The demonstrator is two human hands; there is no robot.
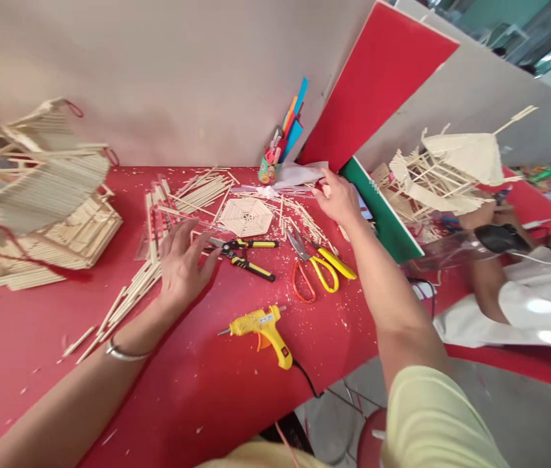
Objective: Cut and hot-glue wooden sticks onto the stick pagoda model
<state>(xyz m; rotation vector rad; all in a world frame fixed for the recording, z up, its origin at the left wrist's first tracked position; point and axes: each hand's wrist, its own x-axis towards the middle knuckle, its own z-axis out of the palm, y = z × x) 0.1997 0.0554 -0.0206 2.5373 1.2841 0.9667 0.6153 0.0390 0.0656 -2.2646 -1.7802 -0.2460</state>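
My left hand (182, 263) is open with fingers spread, above a pile of thin wooden sticks (134, 292) and close to black-and-yellow pliers (243, 253). Farther off, my right hand (340, 200) reaches beside a crumpled white sheet (299, 174); its thumb and forefinger look apart, and its other fingers are partly hidden. Between the hands lies a flat hexagonal lattice of sticks (246, 216). Scissors (312, 263) with one red and one yellow handle lie beside a yellow-handled tool (336, 261). Nearer me, a yellow glue gun (263, 328) rests on its side.
A large stick-built model (46, 195) stands left on the red table (168, 403). A cup of pens and coloured strips (269, 170) stands by the wall. Red (377, 78) and green (377, 208) boards edge the right side. Beyond sit another model (451, 172) and a person's white sleeve (538, 299).
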